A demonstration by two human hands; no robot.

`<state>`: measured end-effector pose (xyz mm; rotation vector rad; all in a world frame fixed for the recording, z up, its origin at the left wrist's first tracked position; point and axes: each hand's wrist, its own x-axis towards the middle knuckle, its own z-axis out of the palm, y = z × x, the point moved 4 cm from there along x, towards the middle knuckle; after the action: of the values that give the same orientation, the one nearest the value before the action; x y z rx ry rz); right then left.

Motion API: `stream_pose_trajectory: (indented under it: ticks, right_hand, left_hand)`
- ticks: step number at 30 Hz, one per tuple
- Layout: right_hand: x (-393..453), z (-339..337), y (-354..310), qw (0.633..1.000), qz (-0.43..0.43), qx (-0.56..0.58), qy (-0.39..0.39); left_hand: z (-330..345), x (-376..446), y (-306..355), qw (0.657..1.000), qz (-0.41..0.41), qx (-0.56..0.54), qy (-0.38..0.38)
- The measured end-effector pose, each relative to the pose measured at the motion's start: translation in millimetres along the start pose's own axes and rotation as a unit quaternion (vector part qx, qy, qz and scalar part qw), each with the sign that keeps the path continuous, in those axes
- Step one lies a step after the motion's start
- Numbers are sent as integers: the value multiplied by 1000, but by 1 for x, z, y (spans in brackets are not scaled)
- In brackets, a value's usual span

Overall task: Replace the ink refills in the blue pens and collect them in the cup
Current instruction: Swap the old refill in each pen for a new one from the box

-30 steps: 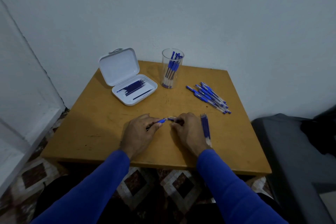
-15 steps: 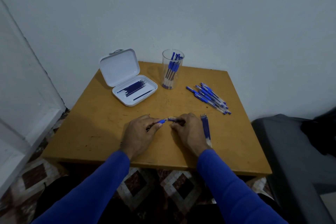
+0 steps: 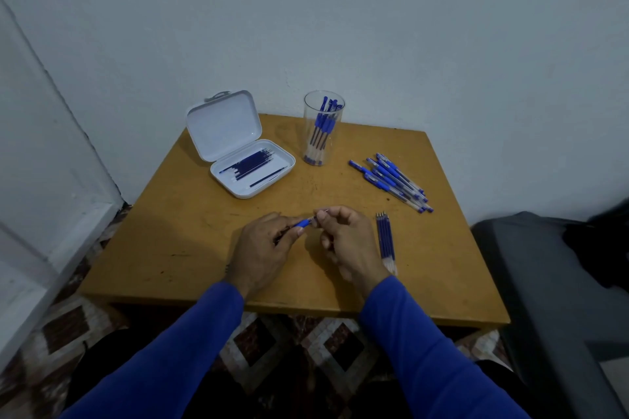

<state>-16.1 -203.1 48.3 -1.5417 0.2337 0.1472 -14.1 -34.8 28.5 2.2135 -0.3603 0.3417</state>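
Note:
My left hand grips a blue pen by its barrel, with the blue grip end sticking out to the right. My right hand pinches the pen's tip end between thumb and fingers; a thin metal point shows just above them. Both hands hover over the middle of the wooden table. A clear cup with several blue pens stands at the back. A pile of blue pens lies at the right.
An open white case with dark refills sits at the back left. A row of refills lies just right of my right hand. A dark seat stands to the right of the table, a white wall behind.
My right hand has lifted and turned slightly at the pen's tip end. The left hand keeps its hold on the barrel. Everything else on the table is as before.

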Motion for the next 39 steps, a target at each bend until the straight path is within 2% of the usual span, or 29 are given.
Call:
stream_pose_trajectory:
  ticks: [7,12,14,22,29,33,35,39]
  right_hand:
    - [3,-2,-4,997,-5,74,9]
    - [-2,1,-4,992,9,112,-56]
    - [-3,1,-4,992,7,108,-57]
    - [5,-1,-7,990,-25,136,-13]
    - [7,-14,-9,983,-43,132,124]
    - [4,-31,-10,981,-54,10,186]
    - [3,-40,-7,979,-51,-16,198]
    - [1,-48,-6,979,4,120,166]
  left_hand:
    - [1,1,-2,1000,-1,-2,5]
    - [1,0,-3,1000,-2,-14,9]
    - [1,0,-2,1000,3,-19,7]
    - [2,1,-2,1000,7,-10,7]
    - [6,2,-7,1000,-7,6,5]
    - [7,2,-8,1000,-9,10,0]
    - [8,3,-7,1000,-10,19,-6]
    - [9,3,-4,999,-4,30,-16]
